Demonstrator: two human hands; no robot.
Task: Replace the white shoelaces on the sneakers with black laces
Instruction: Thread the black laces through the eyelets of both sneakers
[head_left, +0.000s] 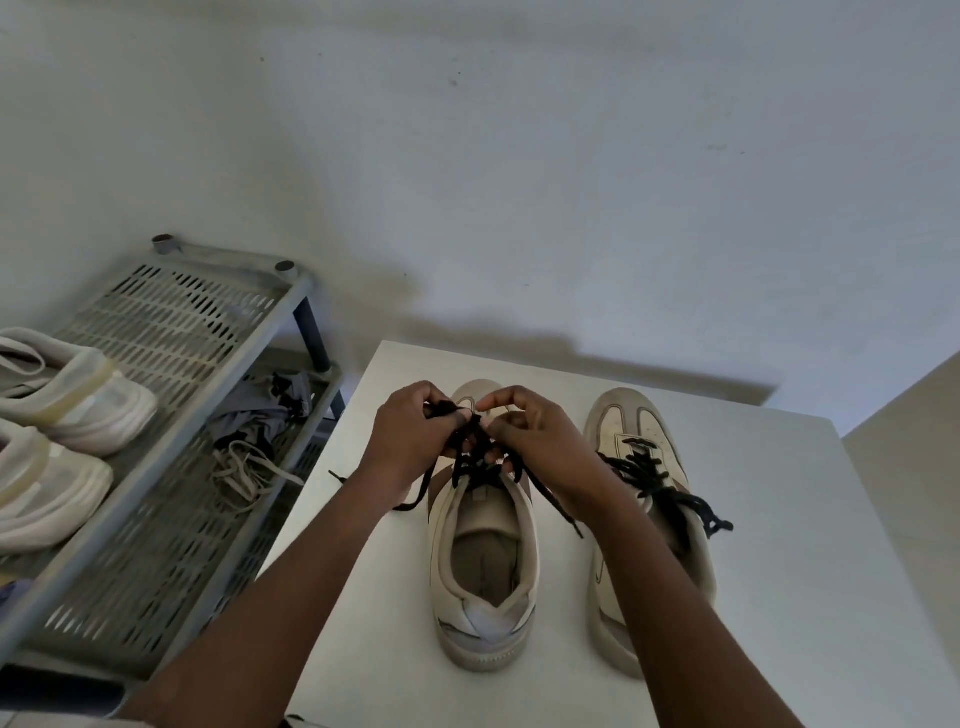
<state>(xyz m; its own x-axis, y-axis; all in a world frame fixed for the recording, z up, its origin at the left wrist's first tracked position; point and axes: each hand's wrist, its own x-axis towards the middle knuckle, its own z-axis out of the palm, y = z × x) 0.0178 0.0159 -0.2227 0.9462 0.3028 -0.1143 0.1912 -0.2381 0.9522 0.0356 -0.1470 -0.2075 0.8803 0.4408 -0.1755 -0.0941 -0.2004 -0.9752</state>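
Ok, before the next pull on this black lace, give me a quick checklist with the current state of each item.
1. Left hand grips the black lace: ok.
2. Right hand pinches the same lace: ok.
3. Sneaker under the hands laced through every eyelet: cannot tell, hands cover them.
4. Lace ends free on the table: ok.
5. Other sneaker carries a second black lace: ok.
6. Old white laces off the table, on the rack: ok.
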